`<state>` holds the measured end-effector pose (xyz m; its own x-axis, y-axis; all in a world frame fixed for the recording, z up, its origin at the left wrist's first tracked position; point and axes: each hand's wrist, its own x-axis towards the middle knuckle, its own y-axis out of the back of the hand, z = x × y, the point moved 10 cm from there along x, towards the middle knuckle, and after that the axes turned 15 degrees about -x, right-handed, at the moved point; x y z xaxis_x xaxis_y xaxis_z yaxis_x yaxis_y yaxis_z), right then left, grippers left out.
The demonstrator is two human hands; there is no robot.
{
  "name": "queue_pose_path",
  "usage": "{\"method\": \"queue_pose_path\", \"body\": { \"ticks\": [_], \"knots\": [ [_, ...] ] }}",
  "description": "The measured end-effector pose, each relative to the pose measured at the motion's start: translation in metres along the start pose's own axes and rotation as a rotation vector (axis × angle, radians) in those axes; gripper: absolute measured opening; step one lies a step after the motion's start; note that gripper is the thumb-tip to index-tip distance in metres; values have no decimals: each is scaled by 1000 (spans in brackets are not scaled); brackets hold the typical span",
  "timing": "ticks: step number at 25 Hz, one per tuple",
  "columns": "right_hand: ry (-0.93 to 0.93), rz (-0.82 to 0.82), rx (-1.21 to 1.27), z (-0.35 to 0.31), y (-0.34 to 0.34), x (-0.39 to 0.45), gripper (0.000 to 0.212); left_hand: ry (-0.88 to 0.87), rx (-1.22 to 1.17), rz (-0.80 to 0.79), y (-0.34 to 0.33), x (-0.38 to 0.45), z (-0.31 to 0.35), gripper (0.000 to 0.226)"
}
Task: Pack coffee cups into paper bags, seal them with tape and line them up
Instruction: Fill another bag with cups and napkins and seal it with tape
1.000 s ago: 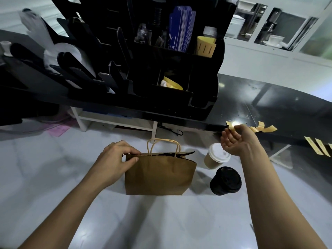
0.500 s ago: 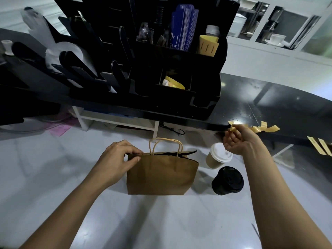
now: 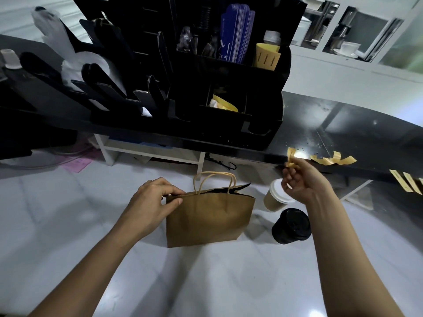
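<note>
while the left hand pinches the paper bag mouth shut, the tape strip pinched in the right hand grip could curl and stick to itself.

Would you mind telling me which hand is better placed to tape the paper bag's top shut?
The right hand: it already pinches a strip of yellow tape at the black counter's edge. The left hand is busy holding the paper bag's top edge closed.

bag contents hidden; right hand covers part of the white-lidded cup; rightmost tape strips cut off
</note>
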<state>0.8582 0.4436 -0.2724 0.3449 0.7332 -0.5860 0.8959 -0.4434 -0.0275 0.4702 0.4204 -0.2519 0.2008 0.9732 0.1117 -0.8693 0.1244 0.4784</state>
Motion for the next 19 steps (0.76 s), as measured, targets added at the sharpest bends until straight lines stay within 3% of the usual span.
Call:
{"method": "queue_pose_path", "body": {
  "ticks": [7, 12, 19],
  "knots": [
    [165, -110, -75, 66, -47, -60, 4, -6, -46, -37, -2, -2, -1, 18],
    [478, 252, -171, 73, -15, -103, 6, -39, -55, -57, -4, -7, 0, 27],
    [608, -29, -276, 90, -80, -126, 14, -67, -63, -44, 3, -13, 2, 24]
  ]
}}
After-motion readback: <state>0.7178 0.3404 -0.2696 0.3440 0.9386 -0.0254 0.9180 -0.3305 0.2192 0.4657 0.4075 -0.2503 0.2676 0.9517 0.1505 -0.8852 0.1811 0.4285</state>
